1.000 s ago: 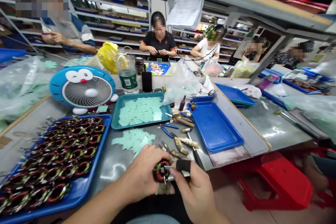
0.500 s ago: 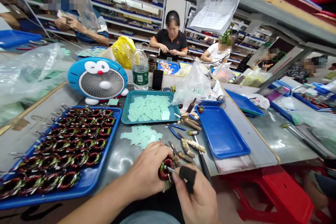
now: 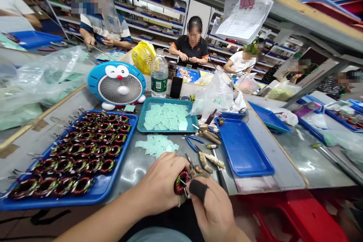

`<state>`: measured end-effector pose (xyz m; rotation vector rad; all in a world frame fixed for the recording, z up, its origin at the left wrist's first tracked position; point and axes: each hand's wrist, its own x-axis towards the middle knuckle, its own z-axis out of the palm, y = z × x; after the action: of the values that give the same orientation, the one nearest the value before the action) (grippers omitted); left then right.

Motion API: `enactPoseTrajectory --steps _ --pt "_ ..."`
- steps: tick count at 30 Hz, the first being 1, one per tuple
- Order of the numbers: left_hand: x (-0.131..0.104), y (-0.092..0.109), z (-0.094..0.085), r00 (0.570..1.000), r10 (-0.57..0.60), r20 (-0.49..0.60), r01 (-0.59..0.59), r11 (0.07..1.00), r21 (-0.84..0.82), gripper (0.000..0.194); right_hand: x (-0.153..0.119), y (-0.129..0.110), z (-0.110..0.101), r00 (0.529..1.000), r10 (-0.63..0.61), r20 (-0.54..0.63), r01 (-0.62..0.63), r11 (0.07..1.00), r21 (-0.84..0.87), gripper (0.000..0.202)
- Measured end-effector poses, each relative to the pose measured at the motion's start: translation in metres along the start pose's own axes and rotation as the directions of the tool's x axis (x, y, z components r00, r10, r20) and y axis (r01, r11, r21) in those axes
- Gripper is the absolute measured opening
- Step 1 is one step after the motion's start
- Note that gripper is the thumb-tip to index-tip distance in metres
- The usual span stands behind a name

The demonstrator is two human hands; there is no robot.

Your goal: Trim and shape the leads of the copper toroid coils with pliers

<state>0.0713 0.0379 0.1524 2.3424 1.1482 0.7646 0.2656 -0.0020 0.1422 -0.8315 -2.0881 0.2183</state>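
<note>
The wound coil ring (image 3: 184, 176) is up off the bench at the near edge, in the grip of the left hand (image 3: 163, 177), which curls over its nine-o'clock side, thumb and fingers close around it. The ring is round, so no long axis shows across its face; its hole faces back toward the wearer at six o'clock, the red windings showing along its one-to-three-o'clock rim.

The right hand (image 3: 215, 206) comes in from four o'clock, drawn to a narrow pinch, with a dark finger cover (image 3: 198, 190) on one finger. From this pinch a slim metal piece (image 3: 184, 184) points toward eleven o'clock, its tip at the ring's hole; it is mostly hidden, and may be either a tool tip or a wire end.

Measured from the ring, a blue tray (image 3: 104, 187) bearing rows of coils (image 3: 79, 165) lies between nine and ten o'clock. Loose green sheets (image 3: 157, 146) spread at eleven, just short of a teal tray (image 3: 148, 106) holding more. Pliers (image 3: 203, 161) lie near, between one and two; a second blue tray (image 3: 246, 147) sits at two, one coil (image 3: 220, 121) in its far left corner.
</note>
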Motion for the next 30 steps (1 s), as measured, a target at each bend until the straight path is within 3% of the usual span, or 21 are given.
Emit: enactPoseTrajectory --steps 7,10,14,18,21,23,25,28,30 --pt "-0.002 0.001 -0.001 0.999 -0.004 0.046 0.000 0.996 0.090 0.028 0.006 -0.003 0.002 0.999 -0.032 0.012 0.033 0.996 -0.079 0.037" --pt "-0.003 -0.001 0.000 0.999 0.009 0.045 -0.015 0.990 0.141 0.027 0.003 -0.003 0.012 0.999 0.008 -0.033 -0.010 0.999 -0.053 0.037" --pt "-0.007 -0.003 0.004 0.997 -0.070 0.045 0.066 0.995 0.075 0.027 -0.003 -0.001 0.024 0.997 0.024 -0.077 -0.021 0.999 0.040 0.040" --pt "-0.013 -0.004 0.007 0.991 -0.130 0.031 0.131 0.991 -0.028 0.029 -0.008 -0.004 0.026 0.982 0.149 -0.120 -0.131 0.980 0.151 0.035" --pt "-0.016 -0.004 0.007 0.993 -0.118 0.030 0.118 0.993 0.002 0.029 -0.005 -0.007 0.020 0.964 0.266 -0.019 -0.251 0.930 0.269 0.024" --pt "-0.016 -0.005 0.006 0.995 -0.097 0.034 0.096 0.995 0.020 0.029 -0.002 -0.006 0.015 0.933 0.347 0.092 -0.356 0.862 0.360 0.016" --pt "-0.016 -0.006 0.004 0.995 -0.090 0.034 0.090 0.996 0.005 0.027 0.000 -0.004 0.012 0.870 0.462 0.172 -0.486 0.749 0.451 0.010" --pt "-0.015 -0.005 0.001 0.997 -0.070 0.026 0.071 0.997 -0.033 0.025 0.001 -0.001 0.015 0.732 0.598 0.326 -0.641 0.443 0.627 0.037" --pt "-0.015 -0.004 0.001 0.999 -0.050 0.016 0.050 0.998 -0.037 0.024 0.001 0.000 0.020 0.647 0.605 0.464 -0.690 0.206 0.694 0.051"
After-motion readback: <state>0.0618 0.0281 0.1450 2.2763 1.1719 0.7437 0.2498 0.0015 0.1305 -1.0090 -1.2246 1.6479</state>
